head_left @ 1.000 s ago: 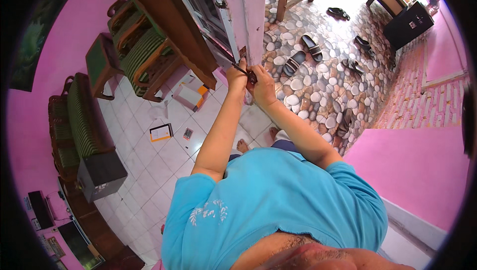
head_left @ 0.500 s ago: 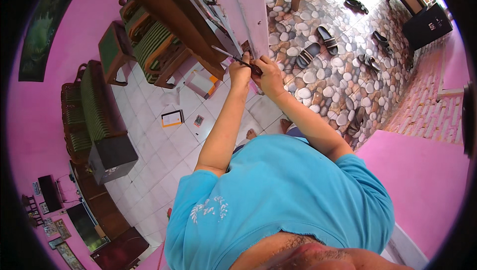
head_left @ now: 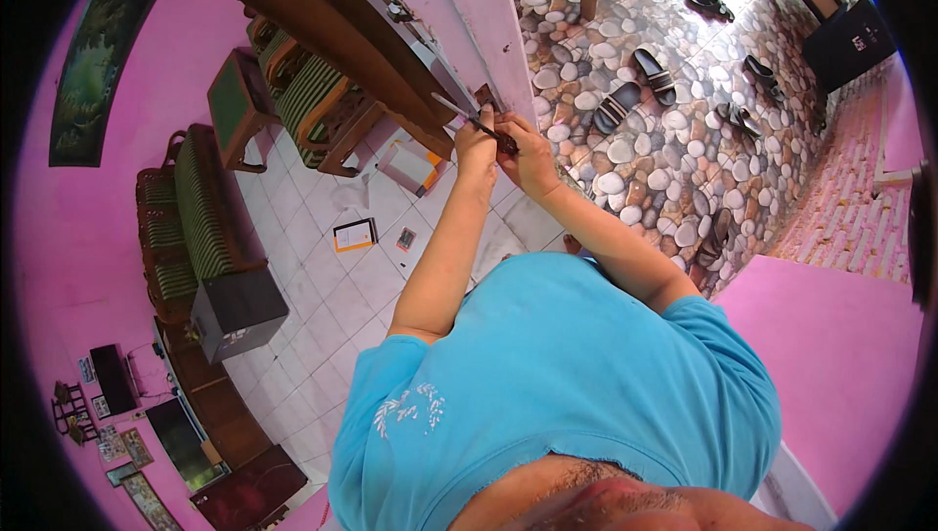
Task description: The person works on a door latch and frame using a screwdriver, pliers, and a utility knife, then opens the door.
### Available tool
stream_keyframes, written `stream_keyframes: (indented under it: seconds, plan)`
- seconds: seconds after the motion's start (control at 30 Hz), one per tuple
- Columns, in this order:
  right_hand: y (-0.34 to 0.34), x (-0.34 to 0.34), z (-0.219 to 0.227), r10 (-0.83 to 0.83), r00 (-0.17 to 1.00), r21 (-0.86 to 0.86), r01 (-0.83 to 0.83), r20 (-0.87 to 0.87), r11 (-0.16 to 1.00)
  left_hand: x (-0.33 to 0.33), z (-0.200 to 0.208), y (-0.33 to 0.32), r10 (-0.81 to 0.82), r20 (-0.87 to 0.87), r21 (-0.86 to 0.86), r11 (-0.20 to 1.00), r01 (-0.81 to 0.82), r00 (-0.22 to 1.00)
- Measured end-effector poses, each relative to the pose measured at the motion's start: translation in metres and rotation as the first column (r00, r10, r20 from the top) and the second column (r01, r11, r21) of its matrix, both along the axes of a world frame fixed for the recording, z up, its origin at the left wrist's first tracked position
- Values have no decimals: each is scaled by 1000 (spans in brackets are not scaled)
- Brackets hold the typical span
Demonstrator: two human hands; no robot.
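Both my hands are raised in front of me at the edge of a pink door (head_left: 503, 52), close to a dark metal plate (head_left: 484, 96) set in that edge. My left hand (head_left: 476, 148) is closed round a dark object with a silver shaft (head_left: 449, 106) pointing up to the left. It looks like a screwdriver, though my fingers cover part of it. Right beside it, my right hand (head_left: 531, 155) has its fingers curled against the dark, rounded end (head_left: 506, 143) of what seems to be the same object. Whether these are one piece or two, I cannot tell.
A brown wooden door panel (head_left: 342, 33) stands left of my hands. Beyond it are green-striped chairs (head_left: 313, 106). On the white tiles lie an opened box (head_left: 410, 168), an orange-edged booklet (head_left: 355, 235) and a small packet (head_left: 405, 238). Black sandals (head_left: 618, 108) lie on the pebble-patterned floor at right.
The view has shifted slightly, so the room appears moved to the right. My hands stay at the door edge, with nearly the same hold on the dark object.
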State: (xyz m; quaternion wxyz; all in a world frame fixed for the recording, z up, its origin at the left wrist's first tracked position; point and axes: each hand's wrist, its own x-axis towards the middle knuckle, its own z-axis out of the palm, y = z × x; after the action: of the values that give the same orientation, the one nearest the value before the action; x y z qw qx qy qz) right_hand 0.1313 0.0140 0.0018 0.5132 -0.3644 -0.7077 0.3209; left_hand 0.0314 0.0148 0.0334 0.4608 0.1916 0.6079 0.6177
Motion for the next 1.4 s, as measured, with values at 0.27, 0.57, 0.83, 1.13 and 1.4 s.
stream_keyframes:
  seconds: [0.27, 0.57, 0.83, 1.13, 1.4]
  plan:
    - [5, -12, -28, -105, 942, -126, 67, -320, 990, -11, -1, -4, -106, -34, -73, 992, 103, 994]
    - [15, -19, -15, -186, 908, -334, 55, -376, 941, -29, -7, -5, -174, -477, -162, 981, 108, 862]
    - [11, -26, 2, -246, 909, -387, 105, -336, 916, -39, 0, -9, -157, -628, -91, 987, 129, 762]
    - [16, -35, -8, -275, 914, -338, 168, -299, 926, -45, 2, -10, -154, -666, -65, 987, 149, 729]
    - [11, -34, 5, -277, 921, -363, 166, -276, 917, -43, 9, -12, -186, -683, -83, 981, 177, 706]
